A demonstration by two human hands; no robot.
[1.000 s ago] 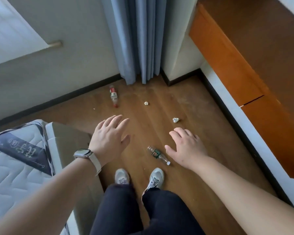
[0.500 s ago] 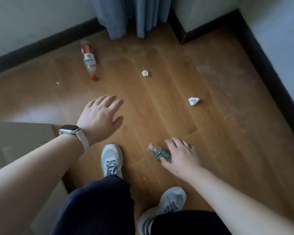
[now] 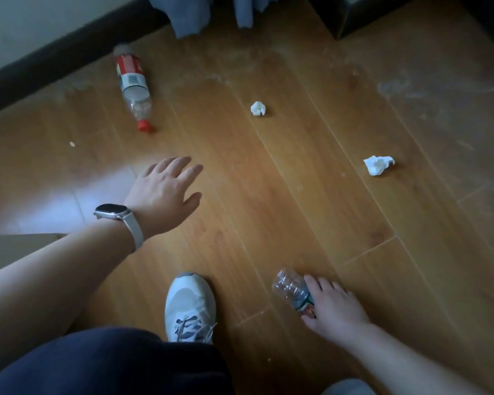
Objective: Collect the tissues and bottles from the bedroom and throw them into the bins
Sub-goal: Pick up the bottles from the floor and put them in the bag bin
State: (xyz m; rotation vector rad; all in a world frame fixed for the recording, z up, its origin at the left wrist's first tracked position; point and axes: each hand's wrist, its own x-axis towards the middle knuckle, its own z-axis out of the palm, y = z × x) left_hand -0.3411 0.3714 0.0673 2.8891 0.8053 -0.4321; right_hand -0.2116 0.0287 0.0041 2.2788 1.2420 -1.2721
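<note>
A person crouches over a wooden floor (image 3: 311, 195), seen from above. Their right hand (image 3: 335, 307) is low near the floor, fingers wrapped around the neck end of a small clear bottle (image 3: 290, 287) with a green label; the bottle's ribbed body sticks out to the left of the fingers. Their left hand (image 3: 163, 196), with a pale smartwatch (image 3: 111, 212) on the wrist, hovers spread and empty above the boards. Farther off, near the dark skirting board (image 3: 54, 64), a bigger bottle with a red cap (image 3: 133, 86) lies on its side. A small crumpled tissue (image 3: 258, 108) lies mid-floor, a second tissue (image 3: 378, 165) well to its right. A white trainer (image 3: 190, 305) shows between the arms.
</note>
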